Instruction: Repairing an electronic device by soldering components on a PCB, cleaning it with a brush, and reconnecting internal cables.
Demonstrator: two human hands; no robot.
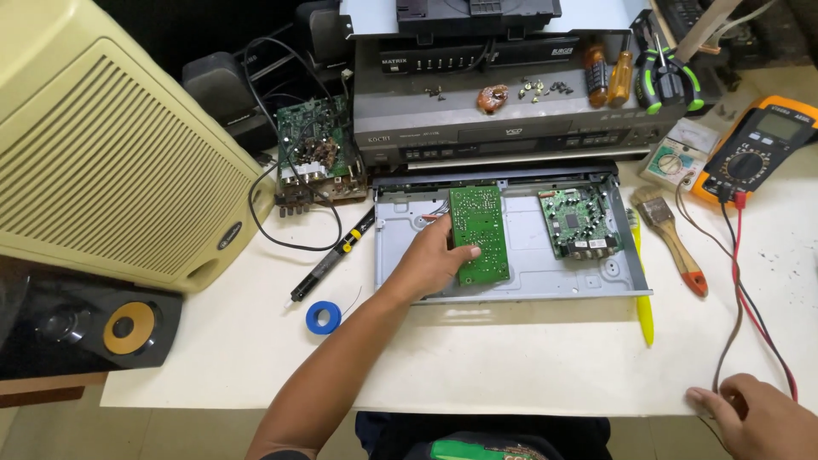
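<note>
Here, my left hand (430,260) reached into the open metal chassis (520,285) on the white table (511,358), and its thumb and fingers pinched the lower left edge of the green circuit board (480,232), which lay flat in the left half of the tray. A smaller green board (578,221) sat in the right half of the same chassis, well apart from the one I held. My right hand (754,417) rested at the near right edge of the table, fingers curled loosely down over the red and black test leads (745,298); I could not tell whether they were actually clamped on the wires. Those leads ran up to the orange multimeter (754,149) at the far right. A paintbrush (673,238) lay just right of the chassis, and a soldering iron (328,255) and a blue solder spool (324,317) lay to its left, near the big cream speaker (111,153).
</note>
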